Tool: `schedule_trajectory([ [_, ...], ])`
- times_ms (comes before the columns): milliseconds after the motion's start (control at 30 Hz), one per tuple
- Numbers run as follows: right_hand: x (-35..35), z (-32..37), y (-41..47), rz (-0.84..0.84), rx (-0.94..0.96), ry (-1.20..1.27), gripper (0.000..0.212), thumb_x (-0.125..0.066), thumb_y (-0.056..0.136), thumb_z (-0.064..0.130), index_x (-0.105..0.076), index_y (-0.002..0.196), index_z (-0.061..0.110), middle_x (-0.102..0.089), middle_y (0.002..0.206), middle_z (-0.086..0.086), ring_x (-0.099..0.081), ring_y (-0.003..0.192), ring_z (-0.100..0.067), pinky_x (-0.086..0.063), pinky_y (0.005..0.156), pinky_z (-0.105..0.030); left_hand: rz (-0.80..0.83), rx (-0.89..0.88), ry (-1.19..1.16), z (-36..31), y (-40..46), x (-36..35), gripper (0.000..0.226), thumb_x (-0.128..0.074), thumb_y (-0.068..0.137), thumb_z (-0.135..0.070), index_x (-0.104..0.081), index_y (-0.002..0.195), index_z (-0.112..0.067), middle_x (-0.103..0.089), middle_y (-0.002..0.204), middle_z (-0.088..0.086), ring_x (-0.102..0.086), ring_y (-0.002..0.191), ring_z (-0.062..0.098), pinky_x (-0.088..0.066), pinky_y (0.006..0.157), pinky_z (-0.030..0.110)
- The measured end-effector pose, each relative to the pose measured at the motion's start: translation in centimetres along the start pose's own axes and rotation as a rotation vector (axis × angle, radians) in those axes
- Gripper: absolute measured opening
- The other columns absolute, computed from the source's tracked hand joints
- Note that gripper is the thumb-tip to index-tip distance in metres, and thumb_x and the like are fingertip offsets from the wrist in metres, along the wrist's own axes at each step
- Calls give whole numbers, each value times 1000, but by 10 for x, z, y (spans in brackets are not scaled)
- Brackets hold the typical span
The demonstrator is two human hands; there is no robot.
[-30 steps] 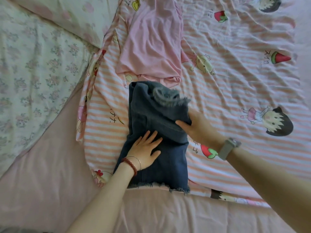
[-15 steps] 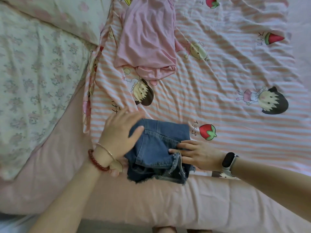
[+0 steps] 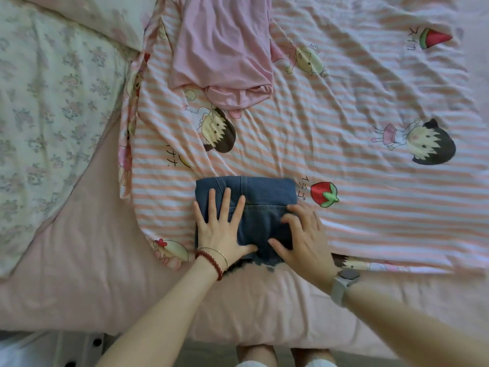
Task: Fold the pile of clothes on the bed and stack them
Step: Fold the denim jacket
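Pressing folded denim shorts [image 3: 264, 207]: left hand [image 3: 221, 234] flat, fingers spread; right hand [image 3: 304, 239] flat, fingers slightly bent.

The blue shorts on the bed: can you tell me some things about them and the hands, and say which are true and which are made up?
1. Both hands are on the folded denim shorts. True: the left hand lies flat with fingers spread, and the right hand rests on the right side.
2. The pink garment lies on top of the shorts. False: it lies apart, farther up the bed.
3. The left wrist wears a red bead bracelet. True.
4. The shorts sit on the floral pillow. False: they rest on the striped cartoon sheet.
5. The watch is on the left wrist. False: it is on the right wrist.
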State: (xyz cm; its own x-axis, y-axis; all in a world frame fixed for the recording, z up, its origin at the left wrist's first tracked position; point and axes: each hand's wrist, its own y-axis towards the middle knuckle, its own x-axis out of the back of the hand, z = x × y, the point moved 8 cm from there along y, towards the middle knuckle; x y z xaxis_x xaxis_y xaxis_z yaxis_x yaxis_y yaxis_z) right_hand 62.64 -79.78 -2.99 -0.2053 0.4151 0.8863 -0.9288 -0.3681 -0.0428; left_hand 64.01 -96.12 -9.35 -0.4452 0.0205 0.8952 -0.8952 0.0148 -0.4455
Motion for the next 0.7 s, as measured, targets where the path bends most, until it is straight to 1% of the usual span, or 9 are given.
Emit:
schedule_trajectory([
  [33, -10, -8, 0, 34, -159, 62, 60, -75, 73, 31, -50, 125, 14, -44, 134, -20, -42, 125, -39, -35, 101, -50, -5, -1, -2, 2, 4, -1, 121, -33, 59, -91, 46, 126, -27, 49, 134, 8, 45, 124, 38, 28, 96, 64],
  [100, -34, -28, 0, 167, -357, 163, 92, -72, 77, 32, -14, 148, 21, -15, 152, -19, -18, 139, -35, -24, 111, -47, -10, -9, 0, 4, 5, -5, 122, -35, 59, -90, 42, 130, -27, 43, 139, 8, 40, 128, 38, 26, 98, 64],
  [200, -59, -56, 1, 368, -359, -51, 101, -58, 88, 38, 32, 133, 30, 7, 157, -11, 1, 144, -27, -10, 115, -39, 29, -13, 2, 0, 4, -14, 120, -37, 60, -88, 39, 132, -29, 42, 142, 8, 37, 131, 38, 23, 100, 64],
  [267, -63, -65, 6, 449, -335, -189, 102, -55, 89, 43, 40, 125, 31, 9, 157, -8, 0, 144, -25, -13, 114, -37, 48, 3, 5, -2, 9, -20, 120, -38, 63, -87, 48, 125, -30, 52, 135, 7, 45, 125, 37, 24, 98, 65],
  [367, -65, -65, 8, 550, -290, -114, 103, -58, 85, 44, 31, 137, 32, 6, 157, -4, -4, 143, -25, -14, 114, -41, 85, 21, -39, -1, 15, -24, 120, -39, 65, -85, 54, 118, -31, 59, 127, 4, 51, 120, 34, 19, 100, 65],
  [467, -49, -55, 5, 474, -388, 475, 95, -66, 82, 39, 6, 143, 42, -19, 146, 22, -28, 131, -4, -30, 108, -27, 95, -2, -55, 4, 14, -25, 120, -41, 65, -85, 52, 119, -32, 58, 128, 2, 51, 120, 33, 12, 104, 64],
  [533, -39, -60, 8, 263, -597, 859, 88, -68, 82, 35, -7, 145, 39, -42, 124, 28, -50, 109, 9, -47, 87, -15, 89, -19, -71, 7, 14, -24, 118, -41, 63, -85, 49, 121, -34, 56, 129, 0, 51, 121, 32, 10, 106, 63],
  [633, -44, -59, 18, 186, -730, 811, 59, -68, 82, 34, -40, 132, 22, -61, 109, 5, -61, 98, -11, -53, 79, -25, 92, -44, -97, 10, 11, -24, 117, -40, 61, -86, 48, 122, -37, 56, 129, -4, 51, 122, 28, 5, 108, 61],
  [700, -54, -46, 19, 224, -721, 816, 30, -67, 83, 32, -54, 109, 25, -65, 101, 6, -63, 89, -5, -49, 66, -13, 101, -30, -103, 13, 10, -26, 117, -41, 62, -86, 48, 120, -39, 57, 128, -7, 52, 121, 25, 2, 110, 58],
])
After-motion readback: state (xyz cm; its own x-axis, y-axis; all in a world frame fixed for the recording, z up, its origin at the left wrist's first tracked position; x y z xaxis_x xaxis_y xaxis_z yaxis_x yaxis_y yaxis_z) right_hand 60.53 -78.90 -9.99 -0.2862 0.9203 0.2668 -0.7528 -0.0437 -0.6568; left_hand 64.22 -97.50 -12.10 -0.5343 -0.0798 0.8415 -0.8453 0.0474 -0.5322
